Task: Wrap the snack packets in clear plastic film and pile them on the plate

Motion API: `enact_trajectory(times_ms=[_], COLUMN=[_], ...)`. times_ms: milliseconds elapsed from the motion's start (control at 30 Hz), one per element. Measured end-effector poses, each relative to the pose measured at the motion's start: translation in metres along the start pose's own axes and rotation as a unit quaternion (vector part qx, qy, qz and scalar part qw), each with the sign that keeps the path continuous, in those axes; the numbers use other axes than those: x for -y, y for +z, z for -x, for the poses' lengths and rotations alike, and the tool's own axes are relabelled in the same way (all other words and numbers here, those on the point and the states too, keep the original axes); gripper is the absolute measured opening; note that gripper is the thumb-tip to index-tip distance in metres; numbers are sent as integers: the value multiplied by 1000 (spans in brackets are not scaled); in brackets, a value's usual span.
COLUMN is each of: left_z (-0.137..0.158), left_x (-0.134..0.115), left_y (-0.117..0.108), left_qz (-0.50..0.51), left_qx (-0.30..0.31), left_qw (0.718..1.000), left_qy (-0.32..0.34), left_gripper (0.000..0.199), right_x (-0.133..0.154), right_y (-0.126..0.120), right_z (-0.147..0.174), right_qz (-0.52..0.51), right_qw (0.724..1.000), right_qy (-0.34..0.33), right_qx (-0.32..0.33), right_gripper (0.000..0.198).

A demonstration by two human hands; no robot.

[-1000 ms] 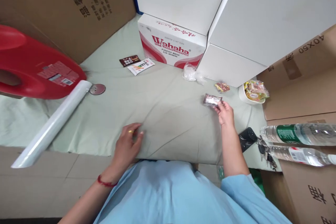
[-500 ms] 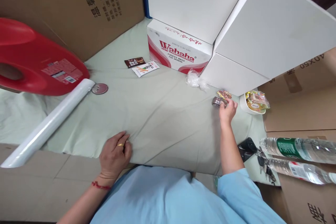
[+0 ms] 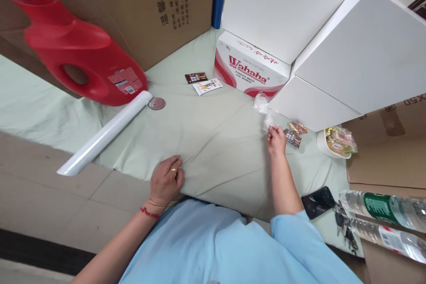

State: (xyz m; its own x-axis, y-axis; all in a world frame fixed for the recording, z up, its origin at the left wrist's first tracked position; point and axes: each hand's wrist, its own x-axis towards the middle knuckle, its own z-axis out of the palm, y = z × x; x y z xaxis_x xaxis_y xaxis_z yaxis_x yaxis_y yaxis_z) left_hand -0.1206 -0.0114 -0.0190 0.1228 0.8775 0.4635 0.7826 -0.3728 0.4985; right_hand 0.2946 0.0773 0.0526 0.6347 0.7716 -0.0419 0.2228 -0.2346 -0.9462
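Note:
My right hand (image 3: 277,140) is pinched on a crumpled clear plastic wrapper (image 3: 270,120) over the cloth. A second clump of clear plastic (image 3: 260,103) lies just beyond it. Right beside that hand are a dark brown snack packet (image 3: 293,138) and a red-and-yellow wrapped snack (image 3: 297,128). My left hand (image 3: 167,179) rests on the near edge of the pale green cloth (image 3: 216,151), fingers loosely bent and apart, with nothing visible in them. Farther back lie a brown packet (image 3: 195,77) and a white packet (image 3: 207,86), overlapping.
A white Wahaba-style water carton (image 3: 249,69) stands against white cabinets (image 3: 329,53). Left are a red jug (image 3: 89,62), a white roll (image 3: 106,133) and a round disc (image 3: 156,103). Right are a snack tub (image 3: 324,144), a black phone (image 3: 318,202), keys (image 3: 346,228) and water bottles (image 3: 382,206).
My right hand has left the dark packet beside the wrapped snack and moved left onto the clear plastic. The view has shifted; my left hand stays on the cloth edge.

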Motion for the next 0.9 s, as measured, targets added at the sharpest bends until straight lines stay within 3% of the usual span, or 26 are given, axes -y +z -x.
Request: enact_trajectory(times_ms=[67, 133, 200, 267, 333, 400, 433, 500, 567, 633, 700, 833, 900], left_z=[-1, -4, -10, -21, -32, -40, -42, -43, -42, -40, -40, -41, -42], left_x=[-2, -5, -10, -19, -34, -56, -69, -95, -113, -120, -113, -83, -69], left_y=[-3, -9, -16, -22, -23, -17, -13, -1, 10, 18, 20, 11, 5], left_qz=[12, 37, 79, 140, 224, 340, 411, 537, 616, 665, 693, 706, 706], left_qx=[2, 11, 26, 50, 96, 181, 233, 349, 381, 379, 336, 184, 143], left_qw=[1000, 999, 994, 983, 959, 905, 859, 733, 633, 560, 526, 544, 549], left_qy=[-7, -29, -67, -109, -147, -179, -195, -229, -274, -317, -360, -415, -423], left_gripper=[17, 13, 16, 23, 30, 40, 47, 59, 66, 70, 64, 28, 25], right_x=[-10, -22, -32, -39, -39, -33, -28, -15, -1, 11, 19, 19, 14], right_y=[-11, -24, -35, -42, -44, -42, -39, -31, -20, -10, -2, 1, -1], right_z=[47, 95, 136, 166, 183, 191, 192, 193, 195, 198, 201, 203, 201], right_qz=[-69, -244, -358, -402, -406, -393, -386, -372, -347, -305, -267, -227, -205], right_qw=[996, 953, 900, 871, 862, 865, 867, 868, 870, 875, 881, 899, 910], right_qy=[35, 126, 195, 232, 246, 243, 241, 244, 253, 249, 231, 193, 187], right_qx=[53, 126, 154, 163, 177, 196, 203, 219, 244, 281, 314, 321, 309], right_gripper=[29, 26, 19, 15, 14, 21, 31, 52, 65, 68, 66, 56, 45])
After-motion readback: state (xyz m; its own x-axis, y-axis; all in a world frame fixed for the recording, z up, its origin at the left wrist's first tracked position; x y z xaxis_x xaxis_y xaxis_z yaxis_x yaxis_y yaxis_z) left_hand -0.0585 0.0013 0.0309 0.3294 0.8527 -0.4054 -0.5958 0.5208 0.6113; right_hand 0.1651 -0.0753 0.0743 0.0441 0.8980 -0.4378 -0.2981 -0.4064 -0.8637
